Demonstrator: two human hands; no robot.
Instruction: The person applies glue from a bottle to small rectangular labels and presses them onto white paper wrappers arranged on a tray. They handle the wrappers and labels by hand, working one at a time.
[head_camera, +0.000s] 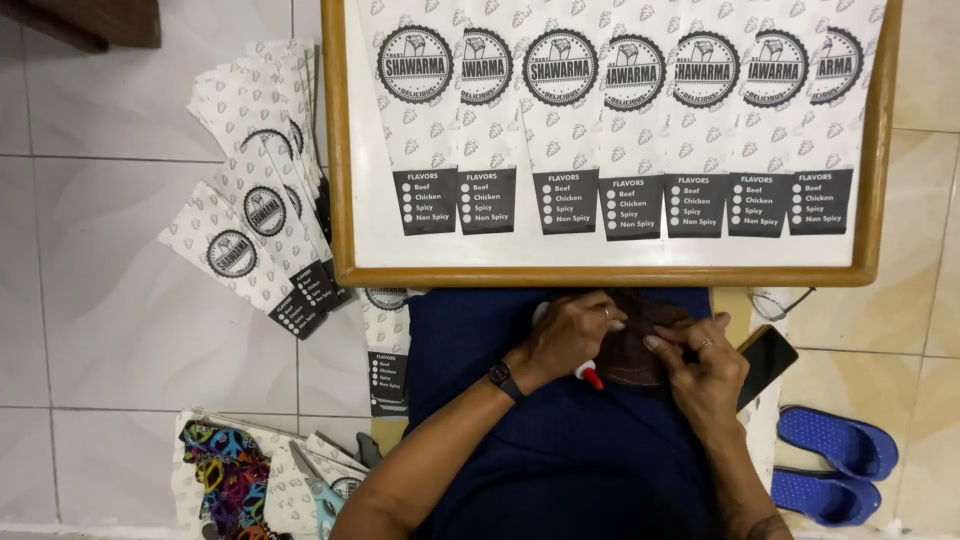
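The wooden-framed board (338, 150) lay across the top of your view, its white face carrying a row of seven printed paper sleeves (632, 120) set side by side, edges overlapping slightly, probably so that each stayed flat and in order. To your left, on the tiled floor (100, 300), a fanned stack of the same sleeves (255, 200) rested within arm's reach, with one more sleeve (386, 350) lying partly under the board's lower edge. Your lap, covered in dark blue cloth (560, 450), served as the work surface just below the board. There you held a dark brown folded piece (630, 350) between both hands; its material could not be identified. Your left hand (565, 335) was closed around a small white bottle with a red tip (588, 375), the tip pointing down and out past the heel of the hand, apparently so that it stayed ready while the fingers also steadied the brown piece. Your right hand (705, 365) pinched the brown piece at its right edge with curled fingers. A dark phone (768, 358) lay just beside that hand. A pair of blue sandals (835, 460) stood at lower right, one cut off by the frame. At lower left, scissors with pale blue handles (320, 490) lay on more sheets beside a multicoloured item (230, 475), partly cropped. Eyeglasses (775, 300) showed faintly below the board's corner.
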